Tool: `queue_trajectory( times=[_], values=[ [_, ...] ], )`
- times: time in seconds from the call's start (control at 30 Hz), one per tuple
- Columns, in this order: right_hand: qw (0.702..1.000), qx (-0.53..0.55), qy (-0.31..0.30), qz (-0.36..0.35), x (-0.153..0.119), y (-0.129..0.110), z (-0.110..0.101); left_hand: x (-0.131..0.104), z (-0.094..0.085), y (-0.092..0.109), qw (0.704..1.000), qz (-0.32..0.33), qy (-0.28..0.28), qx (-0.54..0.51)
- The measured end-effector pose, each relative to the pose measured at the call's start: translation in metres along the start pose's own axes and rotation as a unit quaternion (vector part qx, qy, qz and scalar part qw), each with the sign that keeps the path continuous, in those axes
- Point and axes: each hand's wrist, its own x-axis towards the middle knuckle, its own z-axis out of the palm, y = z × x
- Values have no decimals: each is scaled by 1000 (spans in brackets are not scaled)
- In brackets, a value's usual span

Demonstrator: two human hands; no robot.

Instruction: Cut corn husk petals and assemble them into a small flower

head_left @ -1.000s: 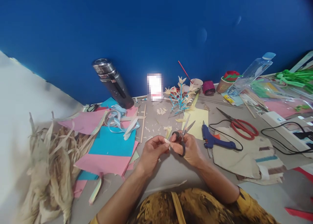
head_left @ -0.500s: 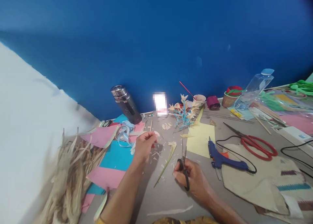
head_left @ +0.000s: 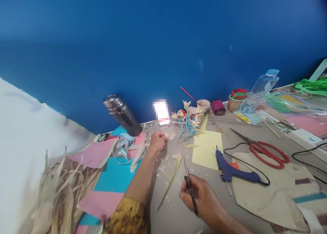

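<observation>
My left hand is closed in a pinch at the far side of the table, with a small pale petal-shaped piece at its fingertips. Right beside it lies a small pile of similar cut pieces. Black-handled scissors are in my right hand, blades pointing away and slightly apart. Between the hands rests a long green-and-cream husk strip among scattered trimmings. Behind stands a bunch of cream flowers on blue stems.
Yellow paper, a blue glue gun with its cord, and red-handled scissors lie to the right. A dark flask, coloured sheets and dried husks are leftward. A bottle stands at the back.
My left hand has reached farther away to the small pile, carrying the pale piece at its fingertips. The scissors stay in my right hand, held a little lower. The view has shifted slightly.
</observation>
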Motion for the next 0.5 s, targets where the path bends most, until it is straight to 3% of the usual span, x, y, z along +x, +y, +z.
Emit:
queue_trajectory(
  times=[0.33, 0.5],
  values=[
    [999, -7, -17, 26, 1, -1, 1, 8, 5, -10, 999, 18, 25, 28],
    [1000, -22, -2, 13, 1, -1, 1, 7, 3, -5, 998, 34, 41, 18]
  ],
)
